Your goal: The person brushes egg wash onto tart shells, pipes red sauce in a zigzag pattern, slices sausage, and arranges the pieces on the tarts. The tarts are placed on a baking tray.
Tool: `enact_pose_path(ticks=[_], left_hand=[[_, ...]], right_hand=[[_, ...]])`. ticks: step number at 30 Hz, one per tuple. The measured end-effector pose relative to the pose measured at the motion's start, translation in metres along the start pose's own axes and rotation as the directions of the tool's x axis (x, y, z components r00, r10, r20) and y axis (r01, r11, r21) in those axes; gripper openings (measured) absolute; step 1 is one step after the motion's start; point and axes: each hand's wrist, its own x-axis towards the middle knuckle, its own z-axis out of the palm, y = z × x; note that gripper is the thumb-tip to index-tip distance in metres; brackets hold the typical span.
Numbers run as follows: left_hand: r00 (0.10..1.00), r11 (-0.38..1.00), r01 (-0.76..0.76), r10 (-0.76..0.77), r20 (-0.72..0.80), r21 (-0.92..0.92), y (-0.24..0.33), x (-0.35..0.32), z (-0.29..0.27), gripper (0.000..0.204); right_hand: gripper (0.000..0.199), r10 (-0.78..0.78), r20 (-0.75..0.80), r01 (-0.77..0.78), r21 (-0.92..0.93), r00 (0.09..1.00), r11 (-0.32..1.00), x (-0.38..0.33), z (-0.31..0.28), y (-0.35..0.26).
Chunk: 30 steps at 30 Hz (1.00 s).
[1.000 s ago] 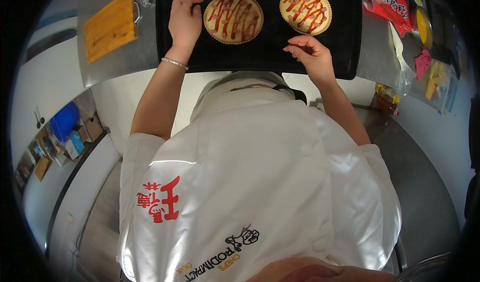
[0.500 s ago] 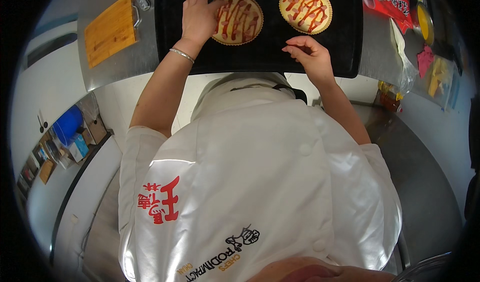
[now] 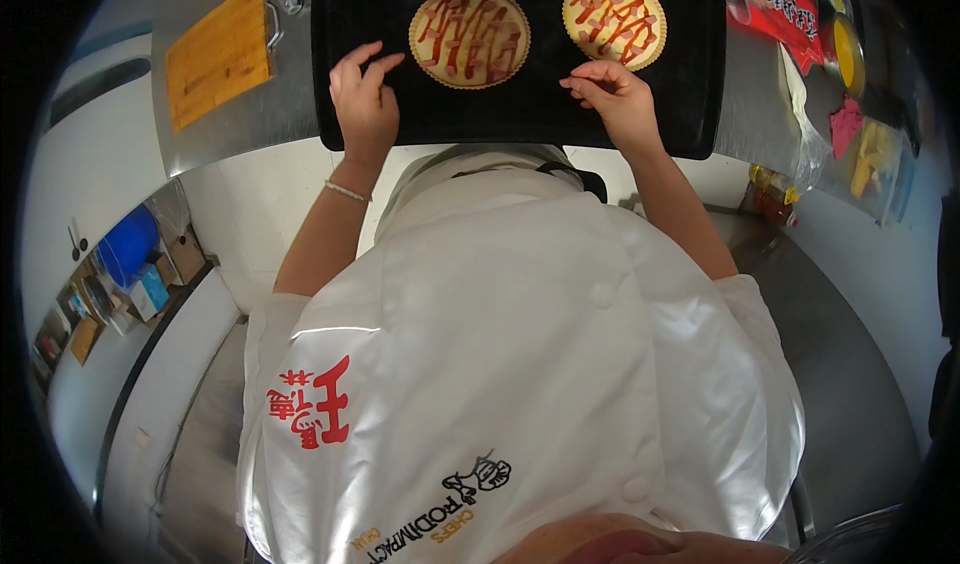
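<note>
Two round pizza bases with crimped rims lie on a black baking tray (image 3: 540, 114), each with red sauce in zigzags and small pink pieces, perhaps ham. My left hand (image 3: 366, 109) hovers beside the left pizza (image 3: 469, 38), its fingers apart and holding nothing. Just below the right pizza (image 3: 613, 21) is my right hand (image 3: 622, 102), thumb and fingertips pinched together. Whatever may be between those fingertips is hidden or too small to make out.
A wooden cutting board (image 3: 219, 55) with a metal handle lies left of the tray on the steel table (image 3: 290, 114). To the right are a red package (image 3: 778, 9), a yellow bowl (image 3: 849, 52), a pink cloth-like piece (image 3: 846, 124) and a clear bag with yellow pieces (image 3: 873, 159).
My left hand has come off the left pizza and moved left and nearer to me. My right hand has shifted slightly up toward the right pizza, still pinched.
</note>
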Motion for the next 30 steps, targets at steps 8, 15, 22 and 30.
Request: enact_pose_path(ticks=[8, 15, 22, 30], left_hand=[[1.0, 0.998, -0.025, 0.026, 0.018, -0.063, 0.023, -0.026, -0.004, 0.04], [0.984, 0.983, -0.108, 0.127, 0.128, -0.149, 0.042, -0.014, 0.006, 0.039], [0.963, 0.997, -0.074, 0.08, 0.258, -0.03, 0.06, 0.001, 0.028, 0.03], [0.975, 0.995, -0.101, 0.104, 0.198, -0.023, 0.057, 0.007, 0.043, 0.016]], right_hand=[[0.014, -0.179, 0.14, 0.219, -0.373, 0.974, 0.902, 0.027, 0.045, 0.005], [0.021, -0.226, 0.174, 0.285, -0.564, 0.958, 0.775, 0.032, 0.046, 0.015], [0.026, -0.137, 0.165, 0.213, -0.668, 0.977, 0.713, 0.021, 0.053, 0.007], [0.028, -0.162, 0.147, 0.218, -0.702, 0.976, 0.678, 0.017, 0.054, 0.011]])
